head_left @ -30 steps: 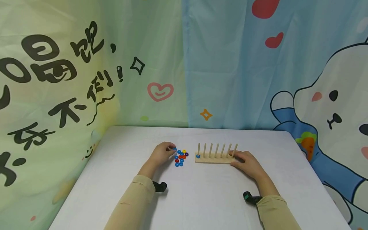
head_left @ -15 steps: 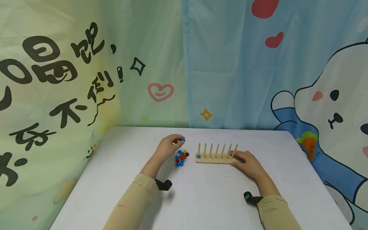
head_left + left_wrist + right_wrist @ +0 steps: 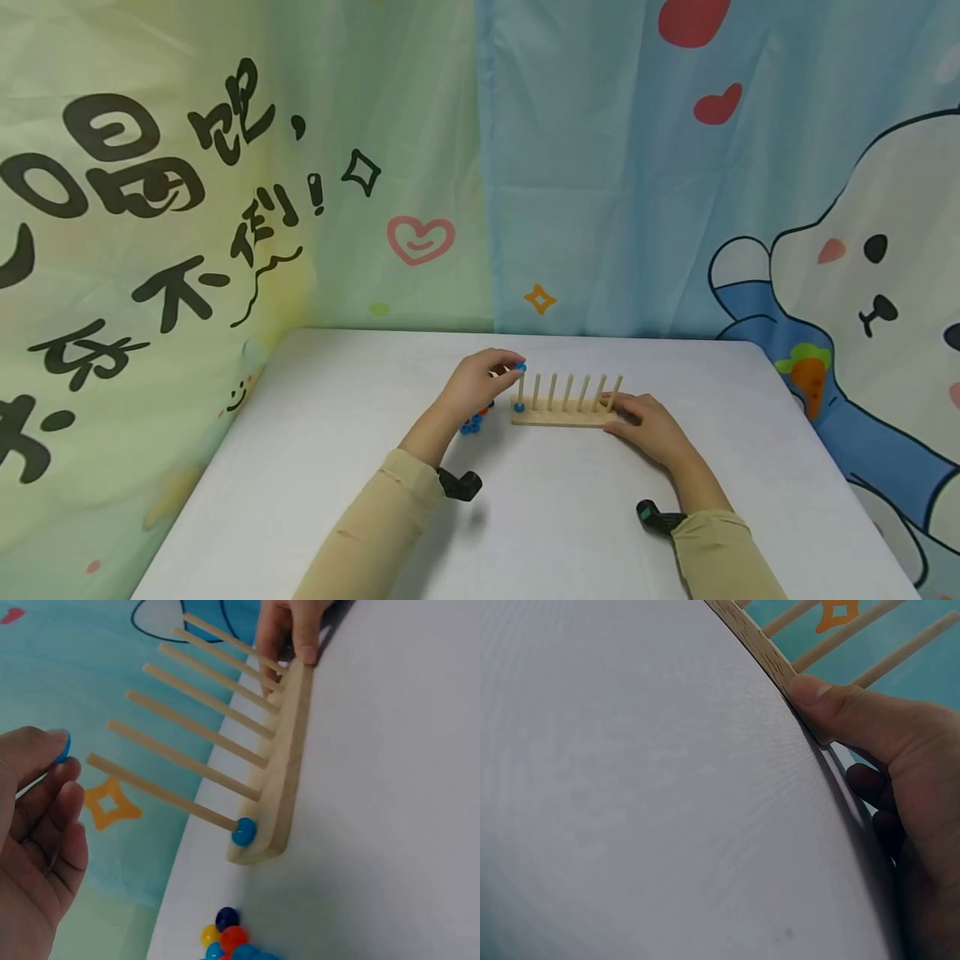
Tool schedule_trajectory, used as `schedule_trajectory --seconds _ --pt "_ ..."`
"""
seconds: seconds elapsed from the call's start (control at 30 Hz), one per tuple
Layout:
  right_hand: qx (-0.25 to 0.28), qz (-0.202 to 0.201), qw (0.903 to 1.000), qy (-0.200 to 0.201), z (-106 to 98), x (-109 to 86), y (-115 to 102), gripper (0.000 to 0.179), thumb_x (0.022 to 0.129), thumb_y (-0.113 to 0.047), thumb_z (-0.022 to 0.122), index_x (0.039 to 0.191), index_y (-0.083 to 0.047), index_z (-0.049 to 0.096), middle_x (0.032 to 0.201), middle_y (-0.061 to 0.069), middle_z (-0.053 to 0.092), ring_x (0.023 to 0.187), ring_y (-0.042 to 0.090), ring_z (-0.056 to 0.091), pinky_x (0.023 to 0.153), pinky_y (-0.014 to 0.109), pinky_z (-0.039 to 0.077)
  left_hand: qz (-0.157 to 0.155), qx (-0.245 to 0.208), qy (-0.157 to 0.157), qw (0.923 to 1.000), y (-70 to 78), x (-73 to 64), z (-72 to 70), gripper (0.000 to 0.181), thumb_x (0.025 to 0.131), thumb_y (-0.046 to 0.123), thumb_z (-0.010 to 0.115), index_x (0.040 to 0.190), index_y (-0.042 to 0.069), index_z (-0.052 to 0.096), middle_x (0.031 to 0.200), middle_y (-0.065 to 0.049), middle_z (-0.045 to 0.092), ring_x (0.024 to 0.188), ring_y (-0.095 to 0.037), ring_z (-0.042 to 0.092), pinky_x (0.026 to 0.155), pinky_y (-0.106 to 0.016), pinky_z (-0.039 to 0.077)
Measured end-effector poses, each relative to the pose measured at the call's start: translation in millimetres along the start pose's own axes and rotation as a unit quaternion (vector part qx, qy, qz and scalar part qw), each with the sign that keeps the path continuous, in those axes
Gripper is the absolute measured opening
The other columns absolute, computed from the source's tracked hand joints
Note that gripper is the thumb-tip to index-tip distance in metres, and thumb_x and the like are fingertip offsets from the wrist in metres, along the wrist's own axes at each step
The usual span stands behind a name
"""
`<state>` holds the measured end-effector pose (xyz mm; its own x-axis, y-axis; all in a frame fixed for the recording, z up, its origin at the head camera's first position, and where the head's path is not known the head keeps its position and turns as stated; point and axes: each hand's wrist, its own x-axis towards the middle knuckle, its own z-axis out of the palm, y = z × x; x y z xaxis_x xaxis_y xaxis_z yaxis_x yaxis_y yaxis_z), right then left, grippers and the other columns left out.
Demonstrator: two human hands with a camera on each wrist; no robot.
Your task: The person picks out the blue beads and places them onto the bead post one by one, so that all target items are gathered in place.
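Note:
My left hand (image 3: 483, 385) pinches a blue bead (image 3: 64, 748) between thumb and fingers, right at the tip of the leftmost peg (image 3: 161, 792). In the left wrist view a narrow gap shows between bead and peg tip. The wooden peg stand (image 3: 562, 420) lies on the table with several upright pegs in a row. Another blue bead (image 3: 243, 832) sits at the foot of the leftmost peg. My right hand (image 3: 651, 429) grips the stand's right end, the thumb (image 3: 810, 691) against the near side of its base. The other pegs are bare.
A small pile of beads (image 3: 234, 939) in blue, red, yellow and dark purple lies left of the stand, partly behind my left hand in the head view. The white table (image 3: 570, 517) ends at a printed curtain (image 3: 570, 167). Each wrist wears a black camera mount.
My left hand has lifted a blue bead from the pile and carried it right, to the top of the leftmost peg. The right hand and the stand have stayed in place.

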<state>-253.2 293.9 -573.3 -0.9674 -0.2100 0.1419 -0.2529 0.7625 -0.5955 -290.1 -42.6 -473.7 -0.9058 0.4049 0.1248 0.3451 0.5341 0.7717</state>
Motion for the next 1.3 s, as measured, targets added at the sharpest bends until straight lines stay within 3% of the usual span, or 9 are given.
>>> schedule_trajectory --seconds 0.17,0.27,0.5,0.97,1.3 --pt "0.003 -0.001 1.0 0.0 -2 0.0 0 0.051 0.088 -0.043 0.072 0.132 -0.017 0.064 0.137 0.011 0.061 0.117 0.032 0.052 0.102 0.057 0.038 -0.022 -0.026 -0.006 0.9994 -0.5 0.1 6.7 0.027 0.096 0.037 0.064 0.121 0.027 0.068 0.105 0.006 0.065 0.076 -0.013 0.057 0.044 -0.026 0.047" --pt "0.001 0.003 1.0 0.005 -2 0.3 0 0.051 0.087 -0.042 0.073 0.131 -0.018 0.065 0.136 0.01 0.062 0.115 0.03 0.053 0.101 0.056 0.039 -0.021 -0.028 -0.001 0.9994 -2.8 -0.1 8.9 0.027 0.096 0.036 0.065 0.12 0.026 0.069 0.106 0.005 0.065 0.078 -0.013 0.057 0.044 -0.026 0.047" --pt "-0.004 0.007 1.0 0.003 -1 0.4 0 0.051 0.088 -0.043 0.072 0.131 -0.018 0.064 0.136 0.009 0.062 0.114 0.028 0.053 0.101 0.056 0.039 -0.007 0.006 -0.001 1.0 -12.2 1.6 15.1 0.029 0.096 0.032 0.065 0.122 0.021 0.069 0.113 0.006 0.069 0.097 -0.01 0.061 0.078 -0.025 0.05" --pt "0.005 0.009 0.9999 0.002 0 0.8 1 0.05 0.087 -0.042 0.074 0.129 -0.016 0.066 0.138 0.009 0.061 0.119 0.032 0.052 0.104 0.057 0.037 -0.038 0.02 -0.02 0.9989 -31.7 -5.1 30.7 0.03 0.095 0.026 0.067 0.123 0.015 0.07 0.114 -0.001 0.07 0.098 -0.016 0.065 0.083 -0.03 0.051" --pt "0.004 0.011 0.9999 0.0 0 -0.1 0 0.049 0.087 -0.041 0.074 0.128 -0.015 0.066 0.138 0.01 0.06 0.119 0.032 0.052 0.104 0.057 0.038 -0.059 0.017 -0.057 0.9965 -41.3 -7.7 36.7 0.03 0.097 0.018 0.062 0.125 0.013 0.069 0.11 -0.001 0.072 0.102 -0.019 0.067 0.084 -0.031 0.052"
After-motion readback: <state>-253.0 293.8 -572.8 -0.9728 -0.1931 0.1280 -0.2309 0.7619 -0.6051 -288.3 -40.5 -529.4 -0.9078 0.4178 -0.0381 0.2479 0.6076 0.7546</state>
